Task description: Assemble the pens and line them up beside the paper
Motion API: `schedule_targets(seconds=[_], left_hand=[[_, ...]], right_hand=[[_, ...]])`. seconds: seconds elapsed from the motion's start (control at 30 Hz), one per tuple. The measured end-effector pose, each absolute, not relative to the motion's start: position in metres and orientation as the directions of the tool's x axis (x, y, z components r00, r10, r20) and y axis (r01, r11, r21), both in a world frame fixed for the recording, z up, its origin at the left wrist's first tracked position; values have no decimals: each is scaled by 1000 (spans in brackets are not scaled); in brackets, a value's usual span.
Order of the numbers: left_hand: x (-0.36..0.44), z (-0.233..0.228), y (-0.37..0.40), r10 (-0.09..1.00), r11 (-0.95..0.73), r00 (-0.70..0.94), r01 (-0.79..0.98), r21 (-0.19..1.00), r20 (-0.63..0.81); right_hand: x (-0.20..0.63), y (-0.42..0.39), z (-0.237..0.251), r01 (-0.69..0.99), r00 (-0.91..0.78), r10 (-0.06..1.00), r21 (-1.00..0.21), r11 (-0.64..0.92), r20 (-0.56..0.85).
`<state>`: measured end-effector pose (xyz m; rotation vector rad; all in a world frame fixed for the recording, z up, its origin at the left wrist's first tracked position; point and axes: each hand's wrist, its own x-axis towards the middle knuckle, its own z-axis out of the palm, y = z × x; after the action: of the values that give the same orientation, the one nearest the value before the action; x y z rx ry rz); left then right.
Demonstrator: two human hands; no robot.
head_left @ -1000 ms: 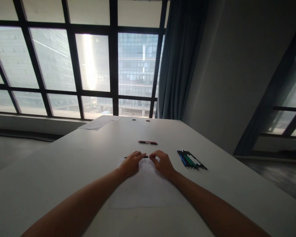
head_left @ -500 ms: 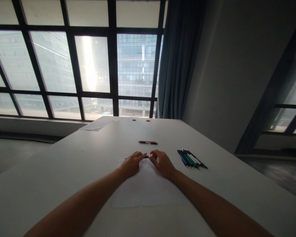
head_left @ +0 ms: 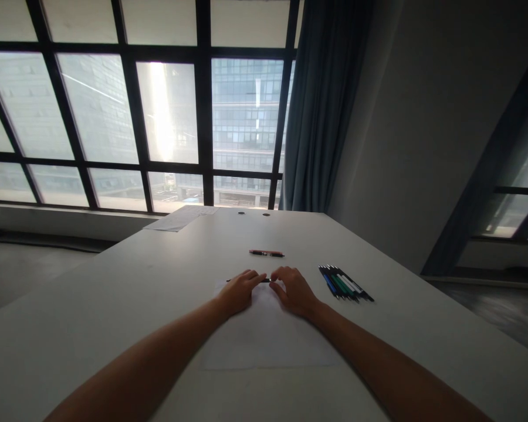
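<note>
Table (head_left: 114,305) was wide and bare toward 9 o'clock, right edge past the pen row (head_left: 345,284) at 3. Left hand (head_left: 240,290) and right hand (head_left: 294,290) pinched a thin dark pen (head_left: 266,280) end to end over a flat paper (head_left: 268,340). Red pen (head_left: 266,253) lay at 12.

backlit – window (head_left: 167,111) glare | dim foreground | edges warped

You face a grid-paned window (head_left: 167,111) (daylight glares through one pane) with office towers beyond, a blue-grey curtain (head_left: 321,111) at its right, a plain grey wall (head_left: 413,129), and a pale table (head_left: 92,305).
</note>
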<state>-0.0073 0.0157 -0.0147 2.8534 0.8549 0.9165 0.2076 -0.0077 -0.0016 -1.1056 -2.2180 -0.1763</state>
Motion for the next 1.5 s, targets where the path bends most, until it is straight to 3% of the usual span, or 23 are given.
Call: schedule_targets(seconds=[0.43, 0.77, 1.13, 1.33, 1.5], left_hand=[[-8, -14, 15, 513, -844, 675, 508, 170, 530], [-8, -11, 13, 505, -851, 686, 498, 167, 524], [-7, -11, 11, 496, -847, 687, 517, 122, 531], [-7, -11, 13, 447, -857, 693, 512, 50, 566], [-5, -7, 12, 463, -776, 619, 629, -47, 634]], right_hand=[[205, -11, 3, 767, -475, 646, -78, 636, 597], [204, -14, 4, 743, -488, 624, -85, 664, 611], [201, -14, 8, 785, -506, 650, -10, 620, 567], [197, -11, 1, 816, -340, 735, -204, 541, 586], [202, -7, 0, 741, -151, 709, -396, 542, 689]])
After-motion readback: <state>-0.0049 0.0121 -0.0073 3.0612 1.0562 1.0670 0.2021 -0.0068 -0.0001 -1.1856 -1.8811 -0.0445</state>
